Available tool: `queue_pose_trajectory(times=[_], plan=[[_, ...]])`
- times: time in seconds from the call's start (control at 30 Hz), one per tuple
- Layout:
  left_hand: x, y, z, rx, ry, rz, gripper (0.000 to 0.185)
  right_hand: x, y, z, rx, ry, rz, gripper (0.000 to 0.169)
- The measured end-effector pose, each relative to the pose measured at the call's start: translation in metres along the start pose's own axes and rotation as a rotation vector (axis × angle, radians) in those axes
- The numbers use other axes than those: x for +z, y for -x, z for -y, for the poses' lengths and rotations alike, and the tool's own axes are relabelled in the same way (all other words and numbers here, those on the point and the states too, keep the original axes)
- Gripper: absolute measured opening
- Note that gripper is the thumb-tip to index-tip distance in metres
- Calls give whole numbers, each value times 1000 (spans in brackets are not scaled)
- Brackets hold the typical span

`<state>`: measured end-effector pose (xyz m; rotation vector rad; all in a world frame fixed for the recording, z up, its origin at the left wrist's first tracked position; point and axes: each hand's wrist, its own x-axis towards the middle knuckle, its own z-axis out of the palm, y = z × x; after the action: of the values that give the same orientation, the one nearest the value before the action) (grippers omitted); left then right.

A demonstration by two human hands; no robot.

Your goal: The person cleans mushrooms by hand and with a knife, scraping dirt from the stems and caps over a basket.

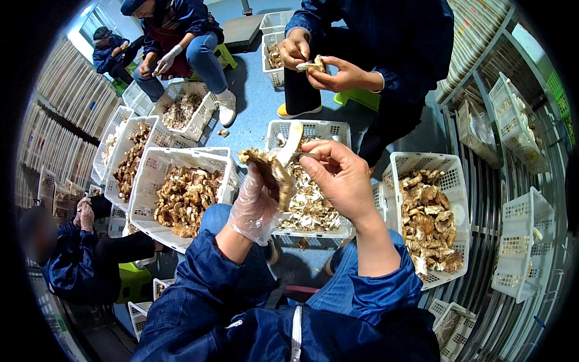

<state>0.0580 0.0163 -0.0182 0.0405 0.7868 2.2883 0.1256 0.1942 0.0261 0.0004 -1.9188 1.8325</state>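
Observation:
My left hand (255, 210), in a clear plastic glove, grips a large mushroom (291, 141) by its brown, ragged cap. The thick whitish stem points up and away from me. My bare right hand (346, 183) pinches a small dark blade (307, 155) between thumb and fingers, its edge at the stem near the cap. Most of the blade is hidden by the fingers. Directly below both hands stands a white perforated plastic basket (312, 234) holding pale and brown mushroom trimmings.
A white basket of brown mushrooms (149, 199) stands at my left, another basket (457, 190) at my right. Opposite, a person's hands (337, 74) work on a mushroom. Other seated people are at the left. Metal racks (479, 217) with baskets line the right.

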Motion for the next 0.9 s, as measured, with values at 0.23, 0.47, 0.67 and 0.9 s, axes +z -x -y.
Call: queue_pose_trajectory(times=[0.23, 0.47, 0.67, 0.9], plan=[[-9, 2, -3, -77, 75, 54, 70, -4, 1, 1, 125, -3, -48, 10], [-4, -11, -7, -145, 490, 145, 55, -29, -7, 4, 170, 197, -225, 11], [-10, -10, -14, -243, 749, 283, 53, -55, -6, -5, 119, 657, -303, 13], [-9, -6, -23, -220, 860, 298, 31, -49, 0, -17, 178, 741, -36, 21]])
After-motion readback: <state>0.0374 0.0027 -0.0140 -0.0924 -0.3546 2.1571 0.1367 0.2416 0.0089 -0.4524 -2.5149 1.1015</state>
